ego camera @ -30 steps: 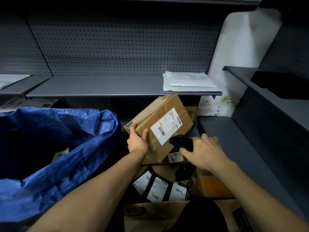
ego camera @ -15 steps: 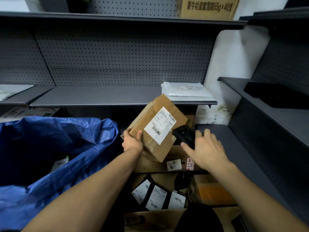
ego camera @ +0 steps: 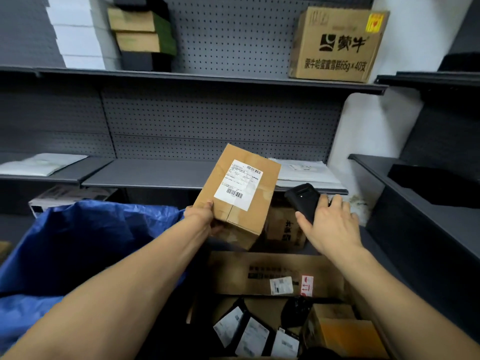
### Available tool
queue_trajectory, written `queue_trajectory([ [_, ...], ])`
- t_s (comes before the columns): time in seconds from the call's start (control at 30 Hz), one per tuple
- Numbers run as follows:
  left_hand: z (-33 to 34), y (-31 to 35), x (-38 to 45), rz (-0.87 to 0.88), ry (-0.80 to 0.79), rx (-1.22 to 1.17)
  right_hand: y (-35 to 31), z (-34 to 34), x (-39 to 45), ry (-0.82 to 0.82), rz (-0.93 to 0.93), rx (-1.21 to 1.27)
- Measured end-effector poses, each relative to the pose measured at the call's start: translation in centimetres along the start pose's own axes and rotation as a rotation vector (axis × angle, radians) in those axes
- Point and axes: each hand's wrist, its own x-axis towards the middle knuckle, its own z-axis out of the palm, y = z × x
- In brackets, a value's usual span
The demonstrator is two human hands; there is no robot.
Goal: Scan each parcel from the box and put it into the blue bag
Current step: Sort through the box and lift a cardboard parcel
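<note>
My left hand (ego camera: 205,216) grips the lower left corner of a brown cardboard parcel (ego camera: 233,211), holding it up and tilted with its white barcode label (ego camera: 239,184) facing me. Just to its right, my right hand (ego camera: 330,227) holds a black handheld scanner (ego camera: 302,200) whose head points toward the parcel. The blue bag (ego camera: 85,245) gapes open at the left, its rim just below my left wrist. Below my arms sits the open cardboard box (ego camera: 272,276) holding several labelled black parcels (ego camera: 249,333) and an orange-topped carton (ego camera: 345,333).
Grey pegboard shelving surrounds the spot. White mailers (ego camera: 306,172) lie on the middle shelf behind the parcel. A large printed carton (ego camera: 337,45) and stacked boxes (ego camera: 140,32) stand on the top shelf. A dark shelf unit (ego camera: 428,203) runs along the right.
The parcel has been lifted higher and turned more upright, its label toward me. The scanner hand rose alongside it. My head tilted up, bringing the top shelf into view.
</note>
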Motion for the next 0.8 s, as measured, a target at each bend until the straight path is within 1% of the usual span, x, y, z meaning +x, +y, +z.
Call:
queue_trajectory([
  [0.13,-3.1,2.7,3.4,-0.018,-0.041,-0.048,-2.5,-1.3,1.1,0.017,-0.031,0.013],
  [0.27,-6.9,7.0,-1.3,-0.019,-0.042,0.019,-6.2,-2.5,2.4,0.025,-0.072,0.061],
  [0.33,-9.0,8.4,-1.9,-0.022,-0.045,0.058,-8.2,-3.1,2.9,0.033,-0.095,0.079],
  [0.57,-18.0,12.5,-1.3,-0.023,0.060,0.075,-16.0,-4.6,3.8,0.036,-0.200,0.163],
  [0.8,-25.1,15.0,-1.1,-0.027,0.142,0.089,-21.9,-5.5,4.1,0.037,-0.268,0.280],
])
